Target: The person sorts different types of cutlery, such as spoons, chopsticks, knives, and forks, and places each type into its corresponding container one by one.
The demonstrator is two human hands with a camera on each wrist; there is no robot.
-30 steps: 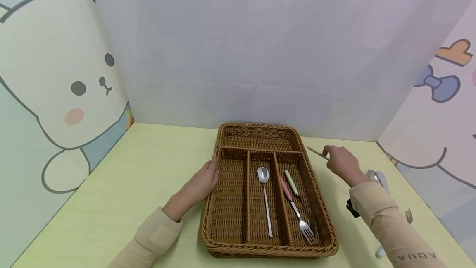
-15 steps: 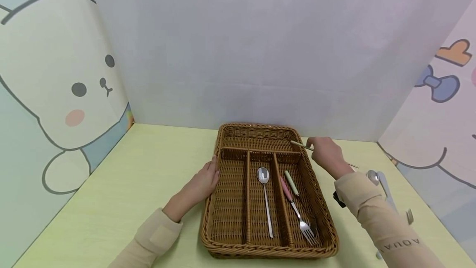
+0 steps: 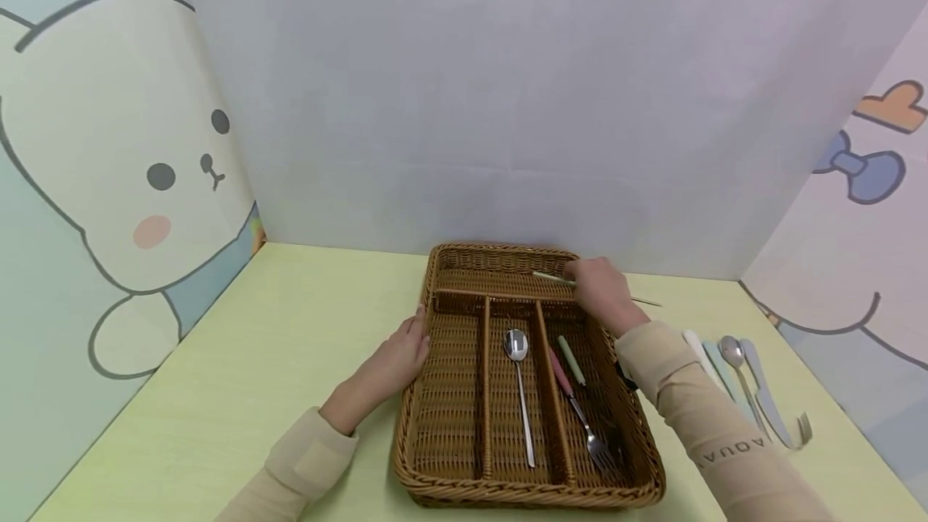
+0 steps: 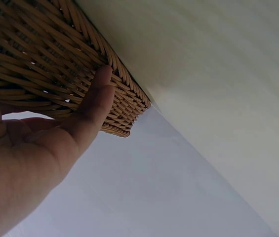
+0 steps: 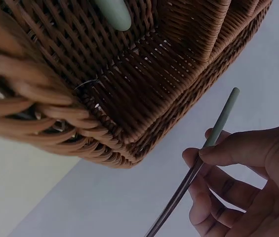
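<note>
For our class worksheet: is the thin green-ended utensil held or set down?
Held: the right wrist view shows the right hand pinching the thin green-ended utensil where green meets dark.

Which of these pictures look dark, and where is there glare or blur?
Head view: bright overall, with a glint on the spoon in the basket; right wrist view: dim, the basket's nearest weave blurred, the green-handled utensil fairly sharp; left wrist view: also dim, the left hand partly shaded.
</note>
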